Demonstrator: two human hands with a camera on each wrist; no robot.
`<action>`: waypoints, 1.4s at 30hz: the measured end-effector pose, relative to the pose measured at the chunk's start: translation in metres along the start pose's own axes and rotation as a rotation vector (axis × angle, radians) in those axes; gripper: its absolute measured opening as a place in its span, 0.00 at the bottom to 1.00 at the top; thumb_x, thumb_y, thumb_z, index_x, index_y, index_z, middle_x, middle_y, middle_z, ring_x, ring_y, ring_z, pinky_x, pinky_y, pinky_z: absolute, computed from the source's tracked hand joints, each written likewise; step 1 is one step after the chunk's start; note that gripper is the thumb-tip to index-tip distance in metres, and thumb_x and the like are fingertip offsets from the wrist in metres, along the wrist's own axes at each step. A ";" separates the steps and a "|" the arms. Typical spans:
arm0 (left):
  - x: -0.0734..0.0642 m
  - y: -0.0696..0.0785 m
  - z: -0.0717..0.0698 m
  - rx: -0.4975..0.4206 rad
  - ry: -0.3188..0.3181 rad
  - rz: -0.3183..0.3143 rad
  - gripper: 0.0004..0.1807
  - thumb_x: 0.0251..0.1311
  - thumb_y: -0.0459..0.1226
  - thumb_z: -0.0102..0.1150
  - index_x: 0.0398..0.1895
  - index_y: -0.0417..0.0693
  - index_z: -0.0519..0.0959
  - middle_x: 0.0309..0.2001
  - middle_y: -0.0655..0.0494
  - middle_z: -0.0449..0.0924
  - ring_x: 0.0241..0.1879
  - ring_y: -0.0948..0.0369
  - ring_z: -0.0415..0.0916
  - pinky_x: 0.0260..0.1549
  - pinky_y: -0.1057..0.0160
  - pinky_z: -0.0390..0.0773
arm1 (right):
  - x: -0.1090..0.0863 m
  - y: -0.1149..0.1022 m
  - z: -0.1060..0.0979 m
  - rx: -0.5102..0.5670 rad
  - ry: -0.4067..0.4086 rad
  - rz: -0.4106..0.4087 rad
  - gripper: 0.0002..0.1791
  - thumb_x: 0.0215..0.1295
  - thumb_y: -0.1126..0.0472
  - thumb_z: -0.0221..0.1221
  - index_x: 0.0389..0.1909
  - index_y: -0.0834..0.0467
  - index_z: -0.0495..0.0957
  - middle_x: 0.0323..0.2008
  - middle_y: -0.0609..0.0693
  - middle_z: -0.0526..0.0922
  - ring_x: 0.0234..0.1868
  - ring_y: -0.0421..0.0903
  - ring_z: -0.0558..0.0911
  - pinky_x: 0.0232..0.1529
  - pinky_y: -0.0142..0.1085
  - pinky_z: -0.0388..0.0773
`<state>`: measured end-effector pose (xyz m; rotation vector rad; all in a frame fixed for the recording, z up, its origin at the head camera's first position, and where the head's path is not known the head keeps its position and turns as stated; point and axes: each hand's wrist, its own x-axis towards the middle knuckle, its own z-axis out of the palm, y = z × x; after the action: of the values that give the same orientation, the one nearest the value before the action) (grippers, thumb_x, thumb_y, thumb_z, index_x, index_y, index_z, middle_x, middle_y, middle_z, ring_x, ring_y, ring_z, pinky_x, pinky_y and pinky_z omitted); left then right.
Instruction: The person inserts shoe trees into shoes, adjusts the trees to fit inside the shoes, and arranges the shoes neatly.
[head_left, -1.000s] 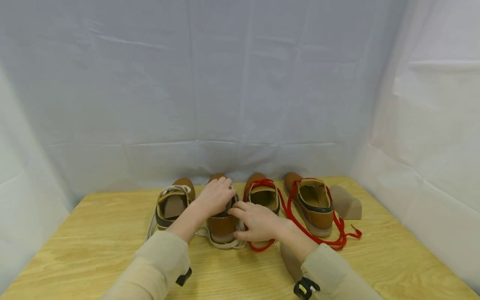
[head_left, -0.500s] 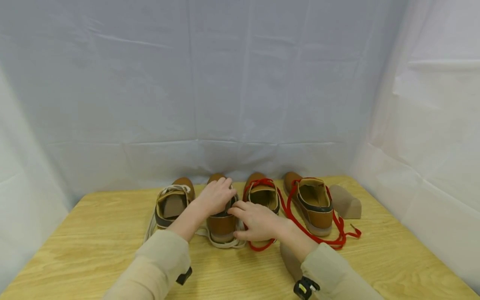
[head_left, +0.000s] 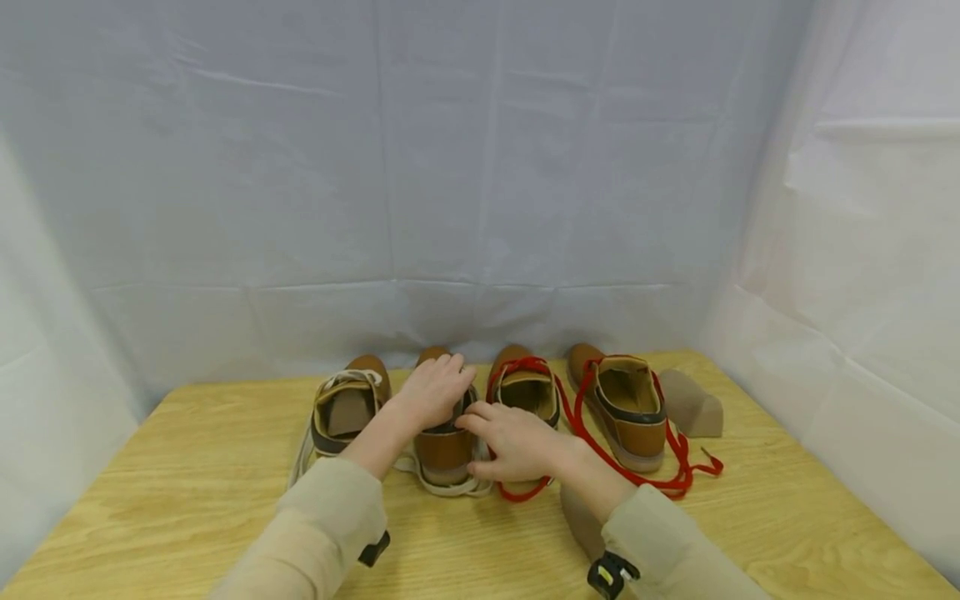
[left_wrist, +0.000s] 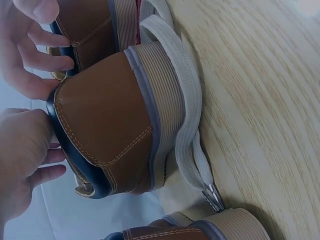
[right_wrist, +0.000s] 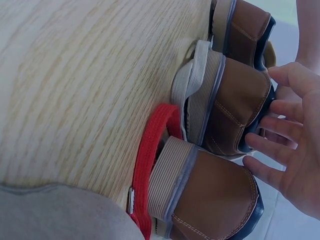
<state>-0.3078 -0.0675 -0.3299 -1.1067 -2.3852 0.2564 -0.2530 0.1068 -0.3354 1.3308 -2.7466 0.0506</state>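
Second from the left in the row stands a brown leather shoe (head_left: 442, 454) with a dark collar and whitish laces. My left hand (head_left: 435, 390) reaches over its opening from the left. Those fingers curl down past the collar, and their tips are hidden. From the right, my right hand (head_left: 517, 442) is at the shoe's rear collar; the right wrist view has these fingers (right_wrist: 280, 129) fairly straight, tips against or close to the dark rim. To the left is a matching shoe (head_left: 327, 437) with whitish laces and a brown insert (head_left: 349, 412) in its opening.
Two brown shoes with red laces (head_left: 592, 446) stand to the right. Beyond them lies a brown, rounded insert (head_left: 693, 407); a similar brown piece (head_left: 577, 521) lies partly under my right forearm. Whitish lace loops (left_wrist: 190, 107) trail on the wooden table (head_left: 187, 483). Pale sheets (head_left: 315, 167) hang behind.
My left hand and sleeve have shifted very slightly to the right over the shoe. The right hand and the shoes look unmoved.
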 end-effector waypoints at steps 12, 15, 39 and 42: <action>0.002 0.001 0.003 0.040 -0.022 -0.026 0.07 0.55 0.34 0.62 0.31 0.43 0.73 0.28 0.50 0.68 0.27 0.53 0.69 0.23 0.59 0.70 | 0.001 0.000 0.000 -0.046 -0.011 -0.014 0.30 0.63 0.46 0.55 0.61 0.58 0.67 0.56 0.50 0.69 0.51 0.46 0.72 0.50 0.36 0.71; 0.001 0.000 0.001 0.043 -0.023 -0.026 0.08 0.55 0.34 0.62 0.33 0.43 0.73 0.29 0.49 0.68 0.27 0.53 0.69 0.24 0.58 0.71 | 0.004 0.000 -0.001 -0.065 -0.023 -0.012 0.31 0.63 0.45 0.55 0.62 0.57 0.66 0.57 0.49 0.68 0.51 0.46 0.72 0.51 0.36 0.70; -0.009 0.004 -0.016 -0.124 -0.062 -0.008 0.08 0.59 0.35 0.57 0.22 0.46 0.74 0.25 0.54 0.72 0.27 0.55 0.73 0.28 0.57 0.74 | -0.007 0.003 -0.016 -0.053 -0.039 0.034 0.19 0.63 0.49 0.56 0.50 0.54 0.77 0.48 0.47 0.75 0.50 0.46 0.73 0.51 0.38 0.70; -0.008 0.007 -0.018 -0.091 -0.028 0.015 0.10 0.57 0.37 0.59 0.20 0.48 0.73 0.24 0.56 0.72 0.26 0.57 0.73 0.30 0.58 0.73 | -0.015 0.009 -0.020 -0.046 0.009 0.022 0.12 0.62 0.52 0.56 0.40 0.53 0.80 0.39 0.45 0.76 0.42 0.45 0.75 0.45 0.37 0.72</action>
<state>-0.2894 -0.0701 -0.3198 -1.1696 -2.4355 0.1703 -0.2497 0.1253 -0.3168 1.2853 -2.7379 -0.0047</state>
